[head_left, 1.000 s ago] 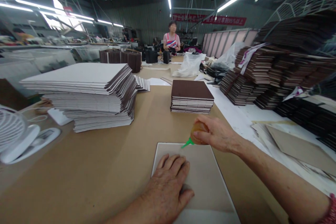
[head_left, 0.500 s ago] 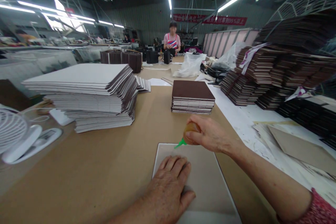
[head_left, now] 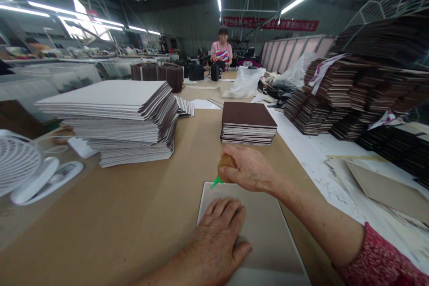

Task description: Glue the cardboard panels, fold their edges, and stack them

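Observation:
A grey board with a white border (head_left: 268, 232) lies flat on the brown table in front of me. My left hand (head_left: 214, 241) rests on it, palm down, fingers stretched out flat. My right hand (head_left: 250, 167) is closed round a small amber glue bottle (head_left: 225, 163) with a green nozzle (head_left: 215, 182). The nozzle tip points down at the board's far left corner.
A short stack of brown-topped boards (head_left: 248, 127) stands just beyond my right hand. A large stack of white boards (head_left: 117, 116) sits at the left, with a white fan (head_left: 23, 170) nearer. Dark stacks (head_left: 351, 94) fill the right side. A person (head_left: 221, 51) sits far back.
My right hand has carried the glue bottle leftward along the board's far edge toward its left corner. The left hand has stayed flat on the board.

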`<state>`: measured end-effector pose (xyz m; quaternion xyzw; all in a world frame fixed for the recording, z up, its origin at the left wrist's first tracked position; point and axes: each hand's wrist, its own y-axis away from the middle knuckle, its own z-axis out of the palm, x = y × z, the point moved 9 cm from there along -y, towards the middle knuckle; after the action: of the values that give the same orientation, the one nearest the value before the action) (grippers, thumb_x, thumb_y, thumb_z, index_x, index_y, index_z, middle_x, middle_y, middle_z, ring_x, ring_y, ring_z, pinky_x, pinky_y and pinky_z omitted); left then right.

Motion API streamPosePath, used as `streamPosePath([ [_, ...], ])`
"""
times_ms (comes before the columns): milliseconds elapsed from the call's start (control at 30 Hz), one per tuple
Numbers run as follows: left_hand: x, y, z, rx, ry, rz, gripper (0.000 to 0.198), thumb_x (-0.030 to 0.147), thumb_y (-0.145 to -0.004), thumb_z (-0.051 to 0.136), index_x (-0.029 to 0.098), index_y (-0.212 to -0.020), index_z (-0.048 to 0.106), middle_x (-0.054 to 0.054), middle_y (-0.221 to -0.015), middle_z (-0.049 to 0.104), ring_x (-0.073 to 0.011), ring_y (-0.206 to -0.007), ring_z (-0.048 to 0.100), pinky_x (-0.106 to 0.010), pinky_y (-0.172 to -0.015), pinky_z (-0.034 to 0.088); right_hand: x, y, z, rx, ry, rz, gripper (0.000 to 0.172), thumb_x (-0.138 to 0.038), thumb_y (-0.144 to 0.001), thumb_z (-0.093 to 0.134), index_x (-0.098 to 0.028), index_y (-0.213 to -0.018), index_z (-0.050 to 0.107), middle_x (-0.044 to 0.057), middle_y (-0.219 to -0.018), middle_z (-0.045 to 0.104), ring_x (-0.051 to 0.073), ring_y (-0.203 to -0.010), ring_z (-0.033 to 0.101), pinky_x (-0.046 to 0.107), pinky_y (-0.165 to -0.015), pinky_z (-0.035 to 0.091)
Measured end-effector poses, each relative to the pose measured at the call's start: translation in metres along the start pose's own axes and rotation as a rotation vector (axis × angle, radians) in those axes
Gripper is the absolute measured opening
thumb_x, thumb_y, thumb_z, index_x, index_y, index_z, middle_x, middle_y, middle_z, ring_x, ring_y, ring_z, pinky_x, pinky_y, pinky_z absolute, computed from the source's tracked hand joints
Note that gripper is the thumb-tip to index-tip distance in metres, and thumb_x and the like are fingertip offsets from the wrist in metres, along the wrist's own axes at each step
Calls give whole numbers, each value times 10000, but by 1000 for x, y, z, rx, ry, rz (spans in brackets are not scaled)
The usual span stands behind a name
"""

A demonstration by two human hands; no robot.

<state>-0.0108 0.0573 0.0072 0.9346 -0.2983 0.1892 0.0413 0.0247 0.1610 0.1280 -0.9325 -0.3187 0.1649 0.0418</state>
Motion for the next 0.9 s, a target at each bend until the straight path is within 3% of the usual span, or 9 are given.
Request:
streamPosePath([
  [167,2,-1,-2,-4,-37,13,583,496,-904,495,259,-1421,367,-34,-1468,409,-260,-1345,319,-472,-1171,220,2,2,-6,-19,33,7,145,-332,-799,584,-215,-871,541,25,-824,649,191,-702,564,283,-558,245],
  [500,0,0,2,-19,-67,7,582,476,-911,487,268,-1436,347,-31,-1483,393,-262,-1346,318,-483,-1167,231,53,36,-17,-40,21,146,191,-371,-812,593,-230,-940,576,33,-856,660,204,-760,578,270,-592,290],
  [900,0,1,5,-14,-71,3,571,470,-917,482,287,-1440,343,-14,-1496,375,-255,-1353,305,-475,-1163,249,101,77,-34,-42,-14,320,174,-355,-831,570,-239,-960,583,4,-739,630,186,-671,562,265,-564,302],
])
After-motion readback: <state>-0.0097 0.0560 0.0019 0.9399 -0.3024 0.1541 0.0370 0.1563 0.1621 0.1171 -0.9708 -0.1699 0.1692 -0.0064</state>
